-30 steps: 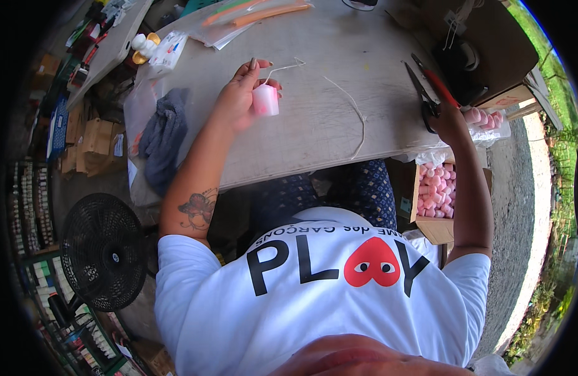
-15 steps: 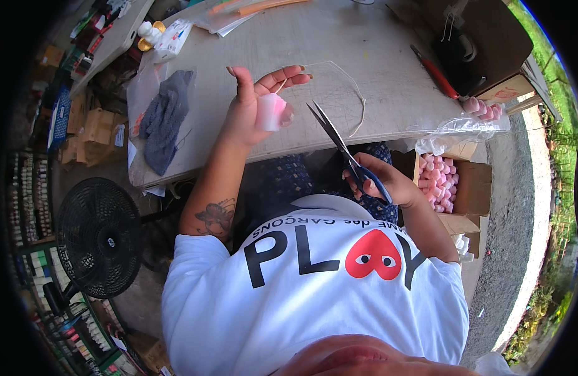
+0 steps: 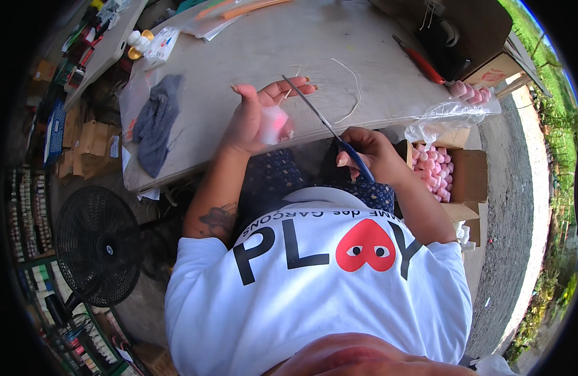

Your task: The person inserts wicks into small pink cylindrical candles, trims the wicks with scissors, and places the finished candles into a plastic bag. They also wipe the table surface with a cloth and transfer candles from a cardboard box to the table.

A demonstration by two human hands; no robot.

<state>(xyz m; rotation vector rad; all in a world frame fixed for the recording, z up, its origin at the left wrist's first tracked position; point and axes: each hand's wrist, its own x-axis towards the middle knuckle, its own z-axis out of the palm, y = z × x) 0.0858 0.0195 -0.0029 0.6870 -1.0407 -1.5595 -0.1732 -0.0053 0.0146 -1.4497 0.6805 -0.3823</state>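
My left hand (image 3: 254,116) holds a small pink-and-white candle (image 3: 273,124) against its palm, the fingers stretched to the right. A short pale wick (image 3: 285,95) stands up from the candle, near those fingers. In my right hand (image 3: 371,150) is a pair of scissors (image 3: 330,127) with dark blue handles. Their blades look nearly closed and point up and left, with the tips beside the wick and my left fingers. Whether the blades touch the wick I cannot tell. A thin pale string (image 3: 359,88) curves over the table behind the blades.
Across the work table (image 3: 239,59) lie a grey cloth (image 3: 156,122) at left and a red-handled tool (image 3: 420,61) at right. Several pink candles (image 3: 469,93) sit by the right edge. A cardboard box (image 3: 469,177) of pink pieces stands below; a black fan (image 3: 98,245) is at left.
The scissors have moved up and left, and their blades have come closer together beside the wick. My left hand has shifted slightly down, and the candle is tilted and blurred.
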